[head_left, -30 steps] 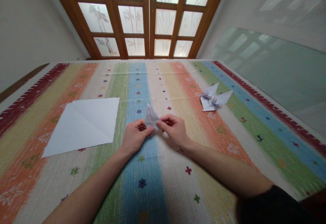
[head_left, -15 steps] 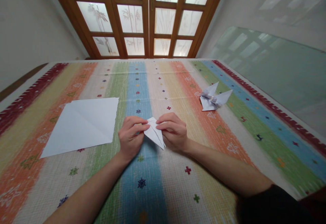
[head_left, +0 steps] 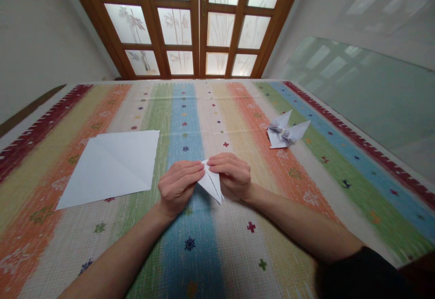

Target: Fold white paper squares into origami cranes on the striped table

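A small piece of folded white paper (head_left: 211, 183) is held between my two hands above the blue and white stripes of the tablecloth. It has a narrow kite shape, its pointed end toward me and a seam running down its face. My left hand (head_left: 180, 183) pinches its upper left edge, fingers closed together. On the other side my right hand (head_left: 234, 174) grips the upper right edge, also closed. The fingers of both hands cover much of the paper's upper part, and the thumbs are mostly hidden.
A flat sheet of white paper (head_left: 113, 167) with a faint diagonal crease lies to the left. Folded white paper figures (head_left: 287, 131) with pointed tips rest at the right. The striped tablecloth (head_left: 190, 267) covers the table. A glass-paned wooden door (head_left: 199, 27) stands behind it.
The fingers of my left hand have slid further over the paper's upper left side, covering more of it. The folded paper has shifted slightly toward me and to the right.
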